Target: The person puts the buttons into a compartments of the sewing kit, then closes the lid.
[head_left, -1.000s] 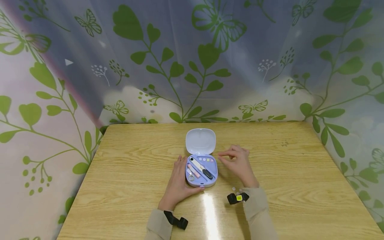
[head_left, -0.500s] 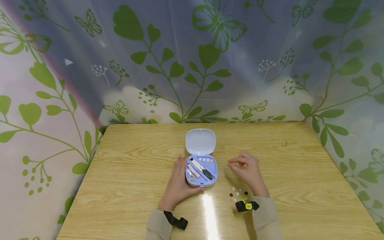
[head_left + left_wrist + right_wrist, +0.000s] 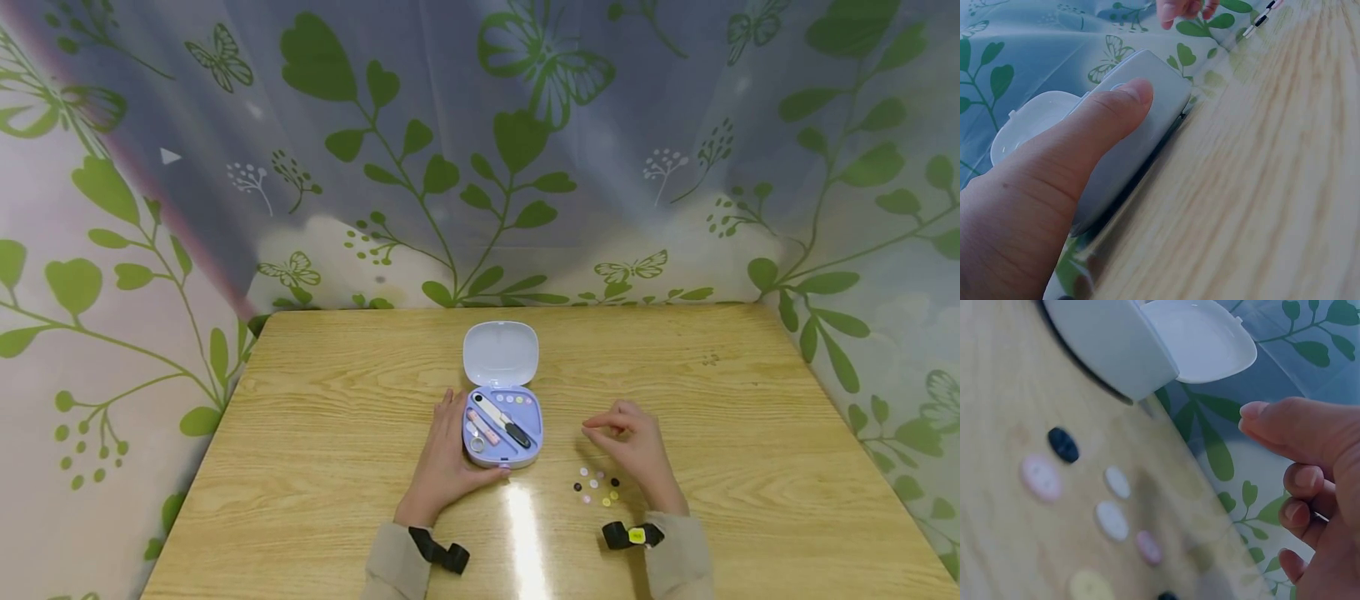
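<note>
A lilac sewing box [image 3: 534, 452] stands on the table with its white lid [image 3: 501, 354] raised. My left hand [image 3: 444, 467] grips it, fingers along the left side and thumb at the front. In the tray lie a white-and-black tool [image 3: 502, 420], a pink stick-like piece [image 3: 483, 426], a silver ring-shaped piece [image 3: 477, 445] and a row of small buttons [image 3: 520, 400]. My right hand [image 3: 636, 446] hovers right of the box, thumb and index fingertips together, with nothing visible between them. Below it are loose buttons, including a black button [image 3: 1063, 445] and a pink button [image 3: 1041, 477].
The loose buttons, several in white, pink, black and yellow, lie scattered on the wooden table [image 3: 315, 442], right of the box; one is a yellow button [image 3: 607, 502]. A leaf-patterned curtain [image 3: 420, 192] hangs behind the table. Each wrist wears a black camera strap.
My right hand has moved from beside the box rightward and toward the front, uncovering the loose buttons. The left hand and box have stayed put.
</note>
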`<move>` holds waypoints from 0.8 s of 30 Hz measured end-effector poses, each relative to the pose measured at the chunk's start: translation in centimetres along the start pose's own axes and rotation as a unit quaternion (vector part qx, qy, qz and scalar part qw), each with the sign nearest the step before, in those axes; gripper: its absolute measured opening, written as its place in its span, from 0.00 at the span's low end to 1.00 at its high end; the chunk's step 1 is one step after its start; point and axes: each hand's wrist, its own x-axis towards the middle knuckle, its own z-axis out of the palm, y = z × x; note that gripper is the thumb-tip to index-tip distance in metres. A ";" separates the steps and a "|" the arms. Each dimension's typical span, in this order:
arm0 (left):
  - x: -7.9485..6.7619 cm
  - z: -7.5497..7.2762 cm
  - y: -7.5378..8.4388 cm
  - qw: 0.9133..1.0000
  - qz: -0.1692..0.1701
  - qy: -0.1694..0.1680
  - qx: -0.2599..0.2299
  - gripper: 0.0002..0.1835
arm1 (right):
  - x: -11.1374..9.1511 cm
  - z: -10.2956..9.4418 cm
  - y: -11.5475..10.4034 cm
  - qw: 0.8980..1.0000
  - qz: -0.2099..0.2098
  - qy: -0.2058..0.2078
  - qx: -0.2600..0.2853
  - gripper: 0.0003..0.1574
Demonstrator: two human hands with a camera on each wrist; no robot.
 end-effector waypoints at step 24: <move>0.0 0.1 -0.1 1.000 -0.006 -0.004 0.000 0.71 | -3.1 -1.0 2.3 0.988 0.061 -0.122 0.076 0.09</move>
